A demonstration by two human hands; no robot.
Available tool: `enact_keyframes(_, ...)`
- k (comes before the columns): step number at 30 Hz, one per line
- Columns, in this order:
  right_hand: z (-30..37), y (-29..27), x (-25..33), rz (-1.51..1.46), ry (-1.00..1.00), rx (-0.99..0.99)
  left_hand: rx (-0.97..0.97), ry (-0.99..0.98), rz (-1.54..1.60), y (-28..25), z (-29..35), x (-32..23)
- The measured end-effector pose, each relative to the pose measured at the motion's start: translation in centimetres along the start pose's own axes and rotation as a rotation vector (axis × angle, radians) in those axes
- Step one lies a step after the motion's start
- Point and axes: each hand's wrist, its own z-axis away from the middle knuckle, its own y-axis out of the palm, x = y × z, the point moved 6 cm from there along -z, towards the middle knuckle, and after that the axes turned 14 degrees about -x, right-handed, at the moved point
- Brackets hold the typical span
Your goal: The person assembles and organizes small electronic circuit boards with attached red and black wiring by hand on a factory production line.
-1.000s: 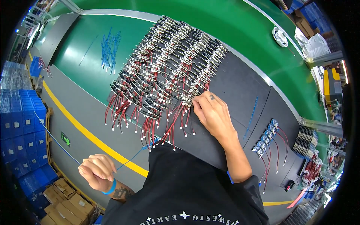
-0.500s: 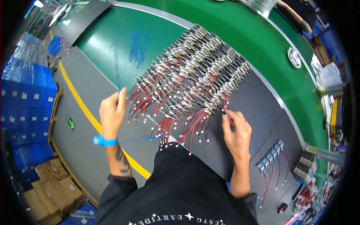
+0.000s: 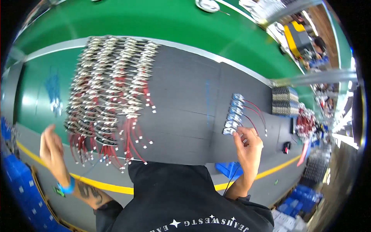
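My right hand (image 3: 249,145) reaches the near end of a short row of small blue-and-white parts (image 3: 234,112) with thin red leads. Its thumb and fingers pinch the nearest part (image 3: 228,130), which the fingertips partly cover. Off to the left, my left hand (image 3: 51,145) hovers by the near left corner of a large array, its fingers stretched and somewhat blurred, with nothing seen in them. That array is many slim pale-and-black parts (image 3: 112,77) in rows; red wires (image 3: 131,141) with white connectors hang toward me.
The parts lie on a black mat (image 3: 181,96) over a green table. A stack of pale-and-dark parts (image 3: 285,101) and a red wire bundle (image 3: 305,121) stand at right. A small black-and-red object (image 3: 286,147) lies near the edge. Blue boxes (image 3: 17,179) stand lower left.
The view has swung to the right. My right hand has gone from the wires at the large array's near corner to the small row. My left hand remains beside the array.
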Motion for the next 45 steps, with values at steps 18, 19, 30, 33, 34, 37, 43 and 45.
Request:
enact_keyframes(18, 0.1, 0.4, -9.1, 0.239, 0.206, 0.009, 1.173, 0.229, 0.485, 13.0, 20.4, -9.8)
enact_keyframes(19, -0.2, 0.2, -9.5, 0.233, 0.188, 0.042, 1.155, 0.259, 0.470, 13.1, 20.3, -9.8)
enact_keyframes(30, -0.2, 1.8, -8.6, -0.196, 0.286, 0.059, 1.140, 0.152, 0.452, 16.5, 20.6, -6.4)
enact_keyframes(33, -0.2, 0.6, -4.8, 0.018, -0.014, -0.032, 1.209, 0.244, 0.442, 16.5, 20.3, -6.3)
enact_keyframes(34, 0.1, -1.0, -1.5, 0.141, -0.295, -0.225, 1.244, 0.338, 0.460, 16.4, 20.5, -6.5)
enact_keyframes(37, 0.7, -3.3, 4.2, -0.280, -0.097, -0.397, 1.371, 0.376, 0.450, 15.8, 20.2, -6.5)
enact_keyframes(43, 4.8, 10.7, 22.0, -0.690, -0.869, 0.545, 1.552, 0.563, 0.459, 14.0, 22.9, -6.2)
enact_keyframes(45, 7.6, 14.1, 24.4, -0.599, -1.017, 0.647, 1.568, 0.529, 0.482, 13.9, 24.1, -6.2)
